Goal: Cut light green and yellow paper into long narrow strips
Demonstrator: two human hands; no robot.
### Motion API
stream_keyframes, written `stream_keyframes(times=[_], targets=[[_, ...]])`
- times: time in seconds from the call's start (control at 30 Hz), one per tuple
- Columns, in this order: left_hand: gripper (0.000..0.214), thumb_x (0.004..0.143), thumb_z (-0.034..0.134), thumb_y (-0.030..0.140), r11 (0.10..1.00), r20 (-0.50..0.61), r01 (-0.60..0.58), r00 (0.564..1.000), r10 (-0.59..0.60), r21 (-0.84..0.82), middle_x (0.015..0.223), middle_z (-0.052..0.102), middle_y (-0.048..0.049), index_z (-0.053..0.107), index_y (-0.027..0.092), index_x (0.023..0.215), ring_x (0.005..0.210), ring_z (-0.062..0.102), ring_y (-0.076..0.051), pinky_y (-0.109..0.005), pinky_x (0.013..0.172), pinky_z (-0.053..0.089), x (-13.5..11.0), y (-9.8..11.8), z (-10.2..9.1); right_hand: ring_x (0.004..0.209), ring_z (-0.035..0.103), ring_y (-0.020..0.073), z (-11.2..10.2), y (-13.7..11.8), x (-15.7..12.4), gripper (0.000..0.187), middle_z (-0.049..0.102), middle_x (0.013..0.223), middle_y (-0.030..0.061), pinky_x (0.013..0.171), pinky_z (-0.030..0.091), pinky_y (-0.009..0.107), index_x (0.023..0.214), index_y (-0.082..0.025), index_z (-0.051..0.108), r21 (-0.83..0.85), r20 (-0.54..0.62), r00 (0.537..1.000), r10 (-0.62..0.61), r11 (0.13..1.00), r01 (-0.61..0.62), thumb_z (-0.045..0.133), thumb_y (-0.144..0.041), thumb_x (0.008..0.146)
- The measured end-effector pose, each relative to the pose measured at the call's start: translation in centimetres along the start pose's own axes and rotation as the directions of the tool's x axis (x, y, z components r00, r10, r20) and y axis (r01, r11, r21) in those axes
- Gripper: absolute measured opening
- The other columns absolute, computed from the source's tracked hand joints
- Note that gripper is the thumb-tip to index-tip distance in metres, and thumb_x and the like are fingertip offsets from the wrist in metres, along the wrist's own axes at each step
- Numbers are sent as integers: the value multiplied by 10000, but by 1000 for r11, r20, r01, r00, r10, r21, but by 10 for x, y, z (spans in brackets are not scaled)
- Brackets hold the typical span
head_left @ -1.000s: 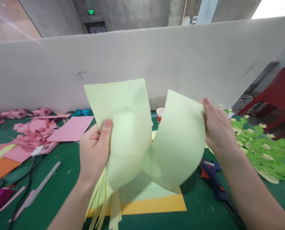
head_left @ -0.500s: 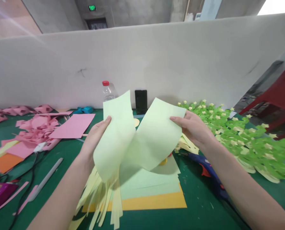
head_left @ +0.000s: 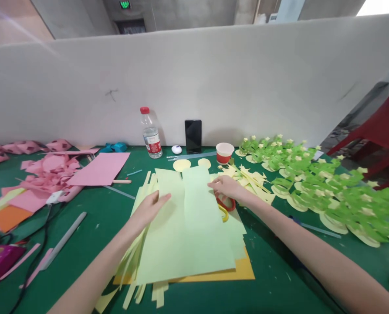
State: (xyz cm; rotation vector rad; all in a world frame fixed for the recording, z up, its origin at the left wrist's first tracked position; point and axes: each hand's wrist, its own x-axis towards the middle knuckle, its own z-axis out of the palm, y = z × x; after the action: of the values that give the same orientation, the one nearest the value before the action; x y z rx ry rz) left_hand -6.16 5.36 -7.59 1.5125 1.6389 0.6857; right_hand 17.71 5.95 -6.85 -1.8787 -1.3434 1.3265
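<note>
Two pale green paper sheets lie side by side on the paper pile, the left sheet [head_left: 168,244] and the right sheet [head_left: 204,218] meeting along a crease-like line. My left hand [head_left: 150,209] is over the left sheet's edge, thumb and fingers apart. At the right sheet's upper right edge, my right hand [head_left: 227,186] has its fingers curled, with the fingertips on the paper. Red-handled scissors [head_left: 226,203] lie partly under that hand, beside a yellow curved piece [head_left: 224,213]. Pale yellow strips [head_left: 129,261] stick out at the pile's left, and an orange-yellow sheet [head_left: 246,270] lies beneath.
A water bottle [head_left: 152,139], a white mouse-like object [head_left: 176,149], an upright phone [head_left: 193,136] and a paper cup [head_left: 224,152] stand along the partition. Green paper plants [head_left: 328,183] fill the right. Pink scraps [head_left: 50,170] and a pink sheet [head_left: 99,169] lie left.
The two green sheets, held up and bent before, now lie lowered on the pile. Both hands came down and inward, and the bottle, cup and scissors are uncovered.
</note>
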Motion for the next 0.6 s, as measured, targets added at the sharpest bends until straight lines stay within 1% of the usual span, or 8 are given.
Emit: stream_keyframes(times=[0.1, 0.17, 0.23, 0.27, 0.33, 0.43, 0.5, 0.6], targets=[[232, 843, 533, 340, 989, -2, 25, 1000, -25, 146, 834, 605, -18, 588, 118, 880, 730, 591, -159, -320, 662, 492, -8, -4, 3, 930, 568, 186, 12, 7, 0, 299, 551, 1113, 76, 775, 491, 385, 1123, -152, 520, -58, -33, 999, -16, 998, 14, 501, -309, 870], [248, 851, 524, 333, 977, -34, 28, 999, -22, 210, 933, 602, -31, 580, 121, 965, 798, 597, -184, -344, 691, 505, -8, -6, 3, 934, 568, 194, 16, 8, 1, 302, 553, 1109, 72, 776, 491, 387, 1117, -146, 524, -89, -66, 996, -60, 995, 54, 507, -311, 865], [257, 848, 528, 335, 970, -88, 18, 996, 4, 243, 951, 598, -32, 575, 123, 983, 808, 596, -190, -342, 689, 508, -8, -8, 3, 941, 566, 198, 17, 9, 2, 302, 553, 1110, 71, 781, 488, 392, 1115, -144, 526, -114, -120, 986, -118, 988, 104, 512, -310, 863], [243, 848, 528, 335, 969, -123, 9, 992, 22, 248, 905, 597, -24, 579, 119, 947, 766, 592, -173, -324, 662, 503, -8, -9, 2, 944, 565, 197, 16, 9, 2, 303, 551, 1114, 73, 785, 487, 395, 1118, -144, 524, -122, -157, 977, -147, 984, 129, 511, -308, 863], [245, 850, 517, 340, 972, -201, -16, 978, 65, 234, 706, 549, 18, 565, 117, 761, 614, 537, -121, -262, 566, 452, -10, -9, 0, 944, 564, 193, 13, 10, 1, 300, 550, 1116, 76, 788, 485, 395, 1121, -148, 522, -124, -238, 950, -200, 977, 175, 505, -307, 867], [408, 833, 488, 365, 982, -306, -79, 943, 128, 169, 490, 309, 70, 356, 170, 499, 464, 347, -82, -219, 458, 291, -15, -4, -1, 929, 569, 187, 9, 10, -3, 297, 556, 1103, 75, 778, 489, 388, 1115, -148, 524, -103, -343, 905, -251, 968, 230, 500, -313, 870], [443, 806, 484, 382, 986, -354, -123, 922, 156, 114, 468, 235, 73, 257, 192, 477, 454, 283, -82, -225, 444, 234, -18, 0, 0, 918, 572, 182, 8, 9, -7, 293, 560, 1093, 74, 771, 491, 383, 1110, -146, 526, -82, -397, 880, -262, 965, 251, 498, -314, 871], [423, 772, 503, 411, 985, -403, -169, 900, 168, 34, 447, 285, 71, 295, 197, 473, 445, 303, -92, -227, 433, 235, -21, 6, 0, 909, 575, 179, 7, 7, -12, 290, 563, 1086, 73, 765, 494, 379, 1107, -144, 526, -48, -467, 847, -254, 964, 263, 496, -312, 873]])
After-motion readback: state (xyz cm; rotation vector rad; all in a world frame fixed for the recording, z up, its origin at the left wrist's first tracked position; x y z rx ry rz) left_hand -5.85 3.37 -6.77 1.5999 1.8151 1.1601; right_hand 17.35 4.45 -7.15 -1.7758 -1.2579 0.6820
